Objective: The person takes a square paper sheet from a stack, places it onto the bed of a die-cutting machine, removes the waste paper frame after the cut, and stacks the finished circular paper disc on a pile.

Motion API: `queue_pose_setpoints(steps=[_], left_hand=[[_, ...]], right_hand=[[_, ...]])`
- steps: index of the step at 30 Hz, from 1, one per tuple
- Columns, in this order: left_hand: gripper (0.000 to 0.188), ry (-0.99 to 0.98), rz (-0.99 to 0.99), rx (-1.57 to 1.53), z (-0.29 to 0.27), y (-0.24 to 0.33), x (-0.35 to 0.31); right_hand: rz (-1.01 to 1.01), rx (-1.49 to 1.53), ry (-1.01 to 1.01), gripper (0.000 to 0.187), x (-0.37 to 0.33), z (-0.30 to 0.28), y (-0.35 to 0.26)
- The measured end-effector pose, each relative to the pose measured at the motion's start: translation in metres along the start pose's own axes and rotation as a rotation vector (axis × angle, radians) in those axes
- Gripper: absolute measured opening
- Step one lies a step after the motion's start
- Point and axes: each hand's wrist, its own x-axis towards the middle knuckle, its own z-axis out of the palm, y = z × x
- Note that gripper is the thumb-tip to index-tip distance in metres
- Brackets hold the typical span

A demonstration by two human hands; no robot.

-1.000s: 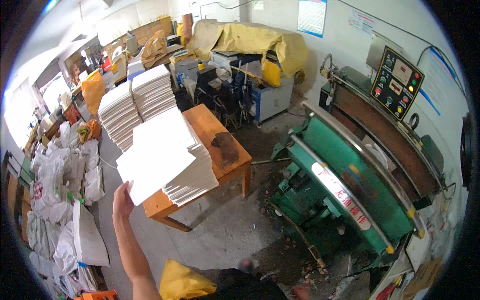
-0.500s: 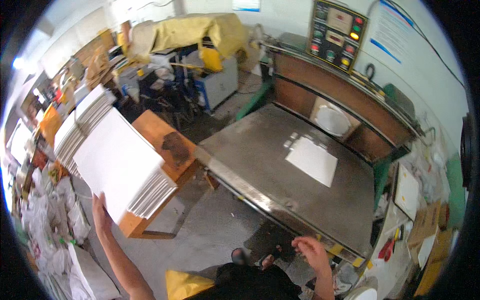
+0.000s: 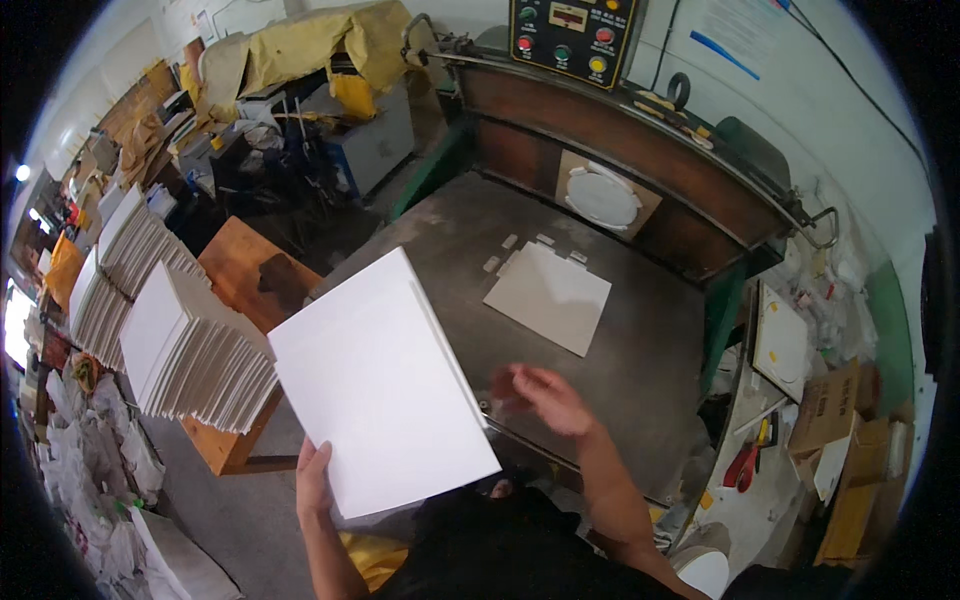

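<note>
My left hand point(image 3: 314, 484) is closed on the lower left edge of white boards point(image 3: 385, 375), thumb on top and the other fingers hidden beneath. At least two boards lie together, slightly offset, tilted above the near edge of a machine. My right hand point(image 3: 545, 397) is just right of the boards, apart from them, its fingers loosely extended with nothing in them and the tips somewhat blurred. Beyond it, a board point(image 3: 555, 297) lies on the machine's dark metal bed point(image 3: 440, 235), with small pale blocks point(image 3: 545, 240) along its far edges.
On the left, tall stacks of white boards point(image 3: 200, 350) stand on a wooden table point(image 3: 235, 265). A round pale piece point(image 3: 603, 197) is fixed to the machine's upright plate. Above hangs a control panel point(image 3: 570, 40). Red-handled scissors point(image 3: 742, 466) and cardboard boxes point(image 3: 830, 420) are at right.
My left hand has brought the boards from the stacks rightward, in front of me. My right hand has moved up and left toward them. The view has shifted too.
</note>
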Motion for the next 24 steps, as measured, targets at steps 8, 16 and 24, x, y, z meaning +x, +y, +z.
queue_pose_setpoints(steps=[8,16,24], left_hand=[[0.051,0.172,-0.062,-0.06,-0.01,-0.027,-0.043],[0.061,-0.097,-0.215,-0.35,0.033,-0.119,-0.007],[0.063,-0.238,-0.242,-0.41,0.077,-0.101,0.016]], right_hand=[[0.136,0.087,1.008,0.037,0.065,-0.223,0.062],[0.138,0.322,0.807,0.03,0.106,-0.231,0.038],[-0.158,0.252,0.672,0.034,0.069,-0.246,0.027]])
